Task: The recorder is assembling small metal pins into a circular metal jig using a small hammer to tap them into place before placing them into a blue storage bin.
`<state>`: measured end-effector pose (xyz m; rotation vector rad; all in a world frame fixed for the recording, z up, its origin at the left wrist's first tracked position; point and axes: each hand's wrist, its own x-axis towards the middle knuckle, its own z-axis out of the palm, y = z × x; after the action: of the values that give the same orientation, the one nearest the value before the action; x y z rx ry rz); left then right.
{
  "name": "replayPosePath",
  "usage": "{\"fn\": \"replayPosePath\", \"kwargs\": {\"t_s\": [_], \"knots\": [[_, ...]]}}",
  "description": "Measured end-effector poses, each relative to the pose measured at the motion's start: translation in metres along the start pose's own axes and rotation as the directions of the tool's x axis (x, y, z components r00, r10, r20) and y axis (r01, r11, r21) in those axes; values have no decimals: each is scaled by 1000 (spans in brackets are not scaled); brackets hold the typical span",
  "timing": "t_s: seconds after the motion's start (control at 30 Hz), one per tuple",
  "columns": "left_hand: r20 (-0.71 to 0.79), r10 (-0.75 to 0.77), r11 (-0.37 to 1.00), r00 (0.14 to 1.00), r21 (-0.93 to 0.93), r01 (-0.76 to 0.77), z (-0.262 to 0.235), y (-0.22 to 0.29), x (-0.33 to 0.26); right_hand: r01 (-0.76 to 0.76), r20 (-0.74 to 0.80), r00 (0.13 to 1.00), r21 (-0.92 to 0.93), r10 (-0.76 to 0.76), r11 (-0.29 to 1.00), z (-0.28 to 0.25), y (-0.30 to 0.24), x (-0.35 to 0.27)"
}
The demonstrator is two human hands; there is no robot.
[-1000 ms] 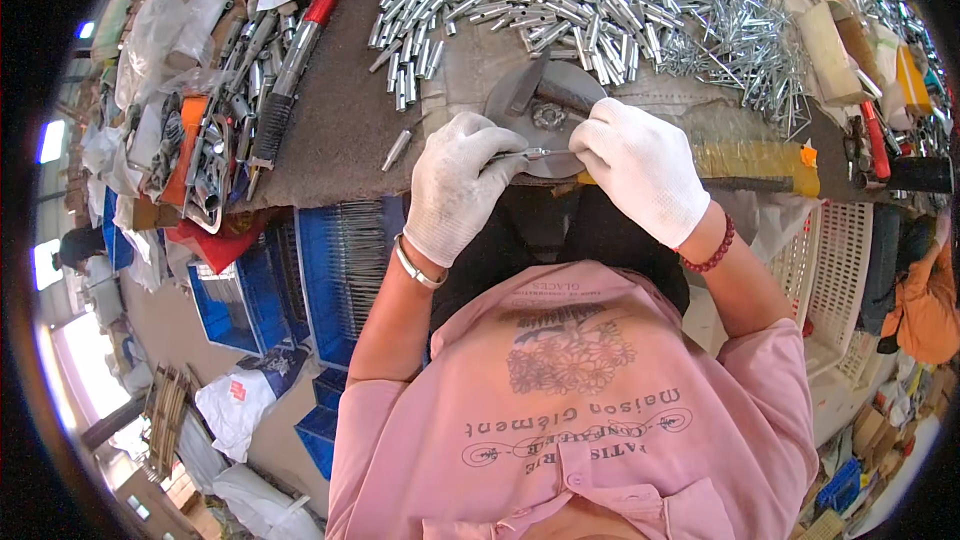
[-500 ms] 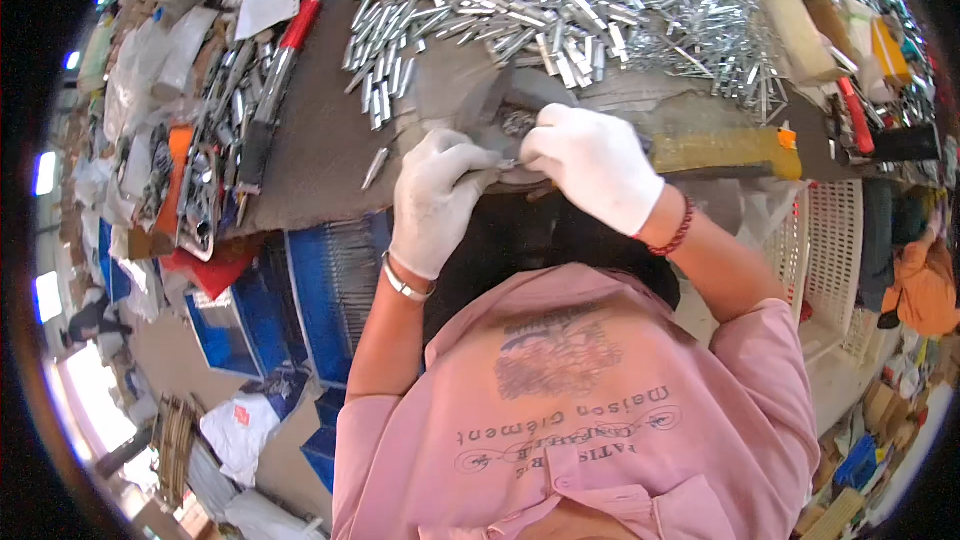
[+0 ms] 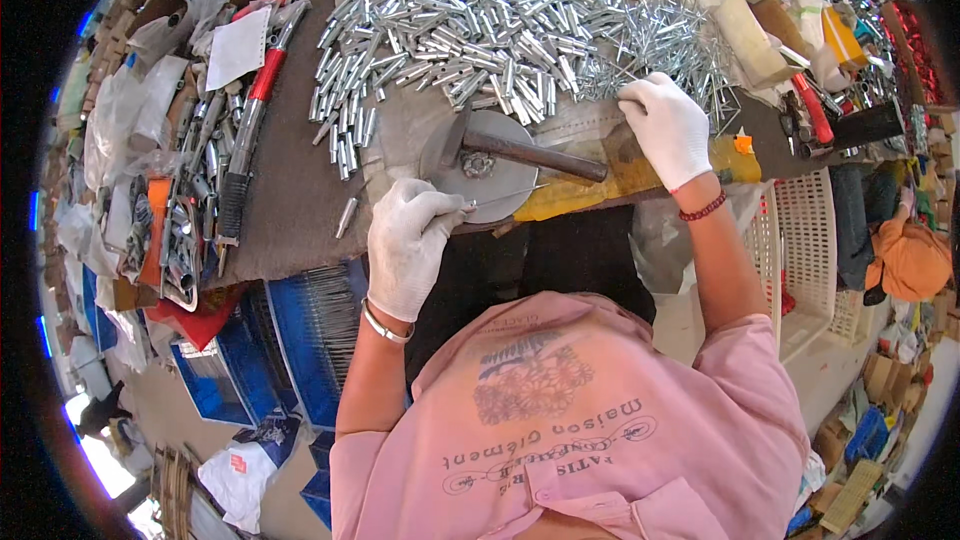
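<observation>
My left hand (image 3: 408, 248), in a white glove, pinches one end of a thin metal pin (image 3: 512, 194) at the near edge of a round grey metal plate (image 3: 455, 182). The pin's other end points right. On the plate rests a hammer (image 3: 540, 154) with a dark handle, beside a small round metal piece (image 3: 477, 165). My right hand (image 3: 668, 130), also gloved, is at the near edge of a heap of thin metal pins (image 3: 675, 35). Its fingers are drawn together; whatever may be between them is too small to make out.
A large heap of short metal tubes (image 3: 470, 30) covers the far bench, and a single tube (image 3: 347, 217) lies left of my left hand. Tools and a red-and-black bar (image 3: 250, 120) crowd the left. Yellow tape (image 3: 570, 202) runs along the front edge. White crates (image 3: 805, 240) stand right.
My right hand has left my left hand and moved right to the pin heap. The hammer and plate are now uncovered. My left hand still pinches at the plate's edge.
</observation>
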<state>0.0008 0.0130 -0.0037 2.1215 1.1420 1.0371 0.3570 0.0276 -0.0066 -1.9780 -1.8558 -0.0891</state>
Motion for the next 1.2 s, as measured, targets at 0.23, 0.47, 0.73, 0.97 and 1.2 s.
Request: {"fn": "replayPosePath", "kwargs": {"t_s": [0.23,0.47,0.73,0.97,1.2], "knots": [[-2,108,984,994,143,-106,-24,-4,-21,121,225,972,-232,-67,965,6,-35,10],[-129,48,996,991,78,-38,19,-16,-32,-42,269,962,297,-42,954,-13,-45,-5],[-152,65,997,986,44,-59,29,-25,-24,163,127,939,654,-319,739,12,-114,-33],[-157,68,997,985,32,-63,30,-32,-23,191,266,905,441,-331,877,-24,-152,-46],[-142,54,997,988,65,-46,23,-28,-27,459,-16,855,491,-519,740,21,-156,-54]]}}
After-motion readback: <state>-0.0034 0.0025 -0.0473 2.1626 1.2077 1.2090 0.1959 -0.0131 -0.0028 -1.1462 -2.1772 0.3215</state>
